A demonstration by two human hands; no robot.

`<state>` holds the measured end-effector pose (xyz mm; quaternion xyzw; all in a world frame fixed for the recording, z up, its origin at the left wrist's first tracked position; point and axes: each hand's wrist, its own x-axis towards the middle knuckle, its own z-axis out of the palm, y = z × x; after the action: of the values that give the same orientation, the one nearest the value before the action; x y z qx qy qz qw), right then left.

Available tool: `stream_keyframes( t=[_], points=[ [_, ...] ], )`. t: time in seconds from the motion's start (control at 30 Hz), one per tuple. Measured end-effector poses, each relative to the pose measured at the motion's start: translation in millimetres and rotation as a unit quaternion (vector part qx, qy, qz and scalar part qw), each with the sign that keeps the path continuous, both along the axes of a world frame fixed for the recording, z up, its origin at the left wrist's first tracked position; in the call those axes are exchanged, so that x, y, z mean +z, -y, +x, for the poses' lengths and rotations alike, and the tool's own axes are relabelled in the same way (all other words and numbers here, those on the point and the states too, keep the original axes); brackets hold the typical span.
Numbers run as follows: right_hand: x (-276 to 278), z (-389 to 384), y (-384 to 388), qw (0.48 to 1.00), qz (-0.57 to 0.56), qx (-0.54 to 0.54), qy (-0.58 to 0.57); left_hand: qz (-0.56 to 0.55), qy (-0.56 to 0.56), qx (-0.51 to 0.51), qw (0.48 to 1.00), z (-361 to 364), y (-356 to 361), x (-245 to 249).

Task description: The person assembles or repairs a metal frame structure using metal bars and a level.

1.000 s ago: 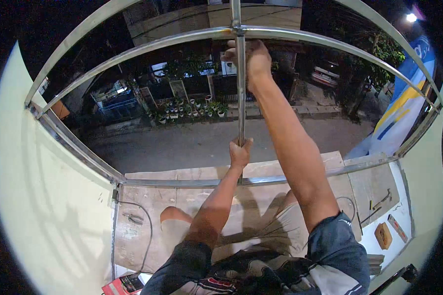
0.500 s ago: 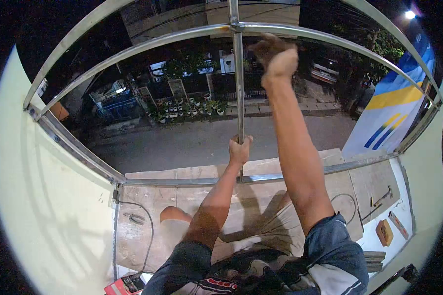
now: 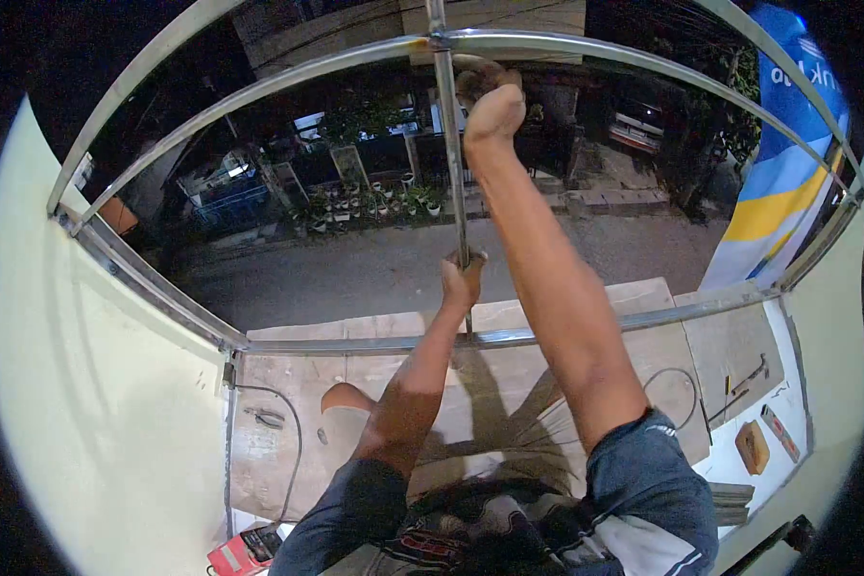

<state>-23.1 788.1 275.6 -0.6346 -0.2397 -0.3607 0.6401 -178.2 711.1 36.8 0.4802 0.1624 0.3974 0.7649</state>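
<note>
My left hand is closed around the lower part of an upright metal tube, just above the bottom rail. My right hand is raised beside the tube's upper end, fingers curled, below the joint with the curved crossbar. By its fingers is a dark rounded shape with a pale curved edge; I cannot tell what it is. The tube and rails belong to one bare metal frame, with brownish weld marks at the upper joint.
Pliers and a cable lie on the boards to the left, near a red-and-black device. A hammer and a brownish block lie to the right. Beyond the frame are a street and a banner.
My right hand has moved left, closer to the upright tube. My left hand keeps its hold on the tube. The whole view has shifted slightly.
</note>
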Motion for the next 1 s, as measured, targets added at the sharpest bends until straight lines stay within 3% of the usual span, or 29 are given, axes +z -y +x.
stream_keyframes(
  t=[0.07,0.13,0.2,0.27,0.3,0.37,0.4,0.47,0.53,0.57,0.6,0.67,0.7,0.77,0.8,0.83,0.93,1.0],
  points=[
    [17,-21,45,0.959,0.163,0.225,-0.061,0.141,-0.168,0.052,0.974,-6,3,14],
    [45,-51,105,0.838,0.302,0.422,-0.169,0.154,-0.175,0.076,0.969,-1,-1,-1],
    [59,-54,130,0.778,0.393,0.44,-0.215,0.168,-0.186,0.099,0.963,-2,-1,-1],
    [49,-50,107,0.787,0.376,0.435,-0.224,0.145,-0.131,0.089,0.977,-6,8,20],
    [30,-51,63,0.943,0.244,0.19,-0.12,0.143,-0.13,0.09,0.977,-10,7,25],
    [32,-59,71,0.932,0.243,0.25,-0.101,0.168,-0.184,-0.014,0.968,-18,1,24],
    [34,-65,75,0.925,0.241,0.279,-0.093,0.168,-0.184,-0.015,0.968,-15,6,21],
    [37,-66,100,0.806,0.304,0.482,-0.159,0.108,-0.048,0.081,0.99,3,4,5],
    [34,-58,94,0.796,0.326,0.483,-0.165,0.143,-0.074,0.097,0.982,5,-5,-11],
    [32,-66,74,0.937,0.238,0.245,-0.067,0.158,-0.087,0.102,0.978,4,-2,-9],
    [29,-65,69,0.927,0.257,0.266,-0.064,0.173,-0.1,0.107,0.974,3,1,-6],
    [38,-81,86,0.916,0.277,0.285,-0.061,0.048,-0.04,0.021,0.998,-6,8,13],
    [39,-89,104,0.927,0.255,0.275,0.011,0.006,-0.02,-0.006,1.0,-6,8,17],
    [52,-114,146,0.937,0.202,0.257,0.127,0.161,-0.01,0.03,0.986,-1,0,2],
    [54,-120,159,0.935,0.151,0.208,0.244,0.163,-0.008,0.031,0.986,-3,-1,4],
    [55,-129,168,0.887,0.146,0.314,0.306,0.197,-0.027,0.04,0.979,-4,-1,7],
    [66,-167,175,0.756,0.002,0.428,0.496,0.248,-0.051,0.059,0.966,-2,-2,6],
    [72,-174,175,0.715,-0.134,0.4,0.557,0.286,-0.059,0.081,0.953,1,-2,4]
  ],
)
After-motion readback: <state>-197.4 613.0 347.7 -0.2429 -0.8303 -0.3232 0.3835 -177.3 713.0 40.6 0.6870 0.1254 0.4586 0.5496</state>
